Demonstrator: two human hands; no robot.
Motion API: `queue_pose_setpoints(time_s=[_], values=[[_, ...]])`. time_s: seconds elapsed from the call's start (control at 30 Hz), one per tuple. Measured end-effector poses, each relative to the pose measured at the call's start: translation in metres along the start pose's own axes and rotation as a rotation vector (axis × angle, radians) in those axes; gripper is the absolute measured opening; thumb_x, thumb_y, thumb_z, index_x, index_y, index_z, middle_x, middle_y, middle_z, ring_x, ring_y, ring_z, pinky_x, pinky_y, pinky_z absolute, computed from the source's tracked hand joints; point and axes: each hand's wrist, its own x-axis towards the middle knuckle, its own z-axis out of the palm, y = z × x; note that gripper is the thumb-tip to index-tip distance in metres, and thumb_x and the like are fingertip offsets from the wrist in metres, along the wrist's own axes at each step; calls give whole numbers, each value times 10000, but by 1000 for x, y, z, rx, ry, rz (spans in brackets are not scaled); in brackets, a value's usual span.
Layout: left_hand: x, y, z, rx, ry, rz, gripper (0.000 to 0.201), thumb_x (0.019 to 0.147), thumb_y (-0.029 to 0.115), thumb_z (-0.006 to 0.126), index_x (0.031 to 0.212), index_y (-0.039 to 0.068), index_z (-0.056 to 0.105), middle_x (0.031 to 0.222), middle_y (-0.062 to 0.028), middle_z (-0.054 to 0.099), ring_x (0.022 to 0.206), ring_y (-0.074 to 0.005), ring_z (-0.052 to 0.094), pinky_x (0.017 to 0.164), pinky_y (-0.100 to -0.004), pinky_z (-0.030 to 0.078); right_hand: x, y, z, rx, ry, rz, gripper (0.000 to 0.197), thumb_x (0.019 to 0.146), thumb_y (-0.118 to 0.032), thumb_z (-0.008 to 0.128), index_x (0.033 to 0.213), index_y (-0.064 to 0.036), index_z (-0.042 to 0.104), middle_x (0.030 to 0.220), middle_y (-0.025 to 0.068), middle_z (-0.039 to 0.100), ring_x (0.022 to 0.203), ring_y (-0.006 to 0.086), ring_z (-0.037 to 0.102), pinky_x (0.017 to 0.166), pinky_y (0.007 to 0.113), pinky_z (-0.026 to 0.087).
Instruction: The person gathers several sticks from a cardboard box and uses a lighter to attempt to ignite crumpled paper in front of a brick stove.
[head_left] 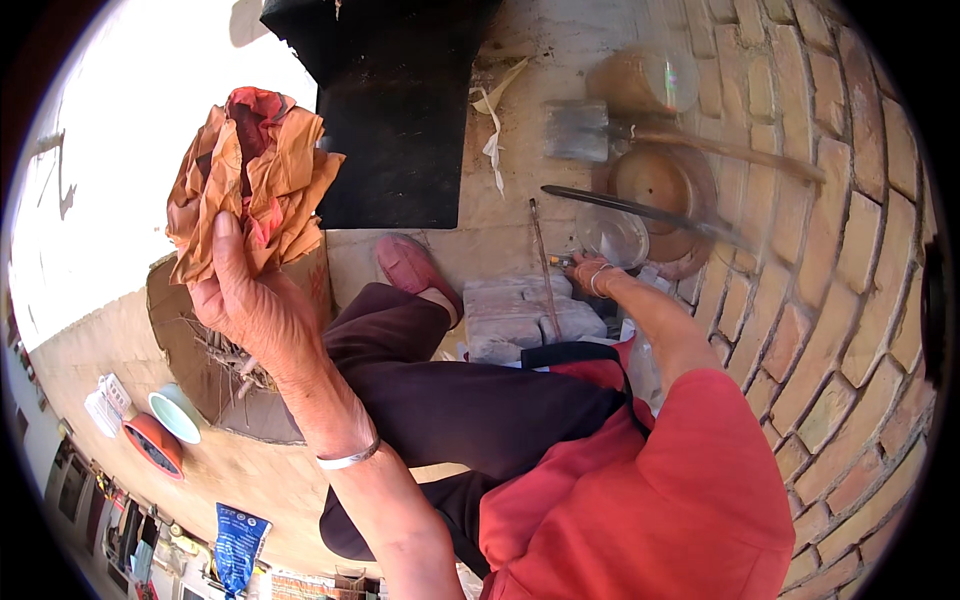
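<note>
My left hand (255, 300) is raised at the left, its thumb and fingers closed on a crumpled sheet of brown paper (285, 190) with red patches. At the right, my right hand (592, 275) reaches down beside the brick wall. Its fingers pinch a small object with a metal end, which looks like a lighter (562, 261). A thin rod (544, 265) leans close by it. Just beyond that hand lie a clear plastic bowl (612, 238) and a long dark metal bar (640, 207). Fingertips of the right hand are partly hidden.
A black metal box (395, 150) stands ahead. Below the paper is a cardboard box (185, 340) of twigs (240, 362). Plastic-wrapped blocks (510, 315) lie by my leg. A wooden-handled shovel (720, 145) and round clay dish (650, 185) sit along the brick wall (830, 270).
</note>
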Motion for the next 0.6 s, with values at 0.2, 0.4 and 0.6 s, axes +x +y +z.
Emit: queue_pose_setpoints(time_s=[0.2, 0.4, 0.6], values=[[0, -1, -5, 55, 54, 18, 339, 914, 102, 639, 1211, -46, 571, 1145, -138, 649, 1032, -204, 650, 877, -336, 569, 24, -15, -5, -366, -147, -150, 273, 923, -216, 501, 1146, -161, 649, 1220, 103, 518, 1188, 280, 496, 971, 484, 383], [2, -2, 5, 3, 46, -20, 327, 911, 98, 645, 1194, -52, 578, 1130, -134, 657, 1025, -203, 653, 879, -334, 565, 29, -4, 20, -272, 148, -94, 222, 890, -143, 524, 1079, -135, 640, 1156, 114, 551, 1139, 272, 526, 953, 464, 377], [0, -3, 5, -9, 58, -58, 310, 921, 87, 631, 1181, -74, 581, 1120, -140, 658, 1008, -195, 656, 896, -333, 552, 52, -20, -25, 4, 216, 197, 353, 737, -49, 640, 1083, -102, 598, 1130, 138, 576, 1097, 307, 569, 940, 450, 404]])
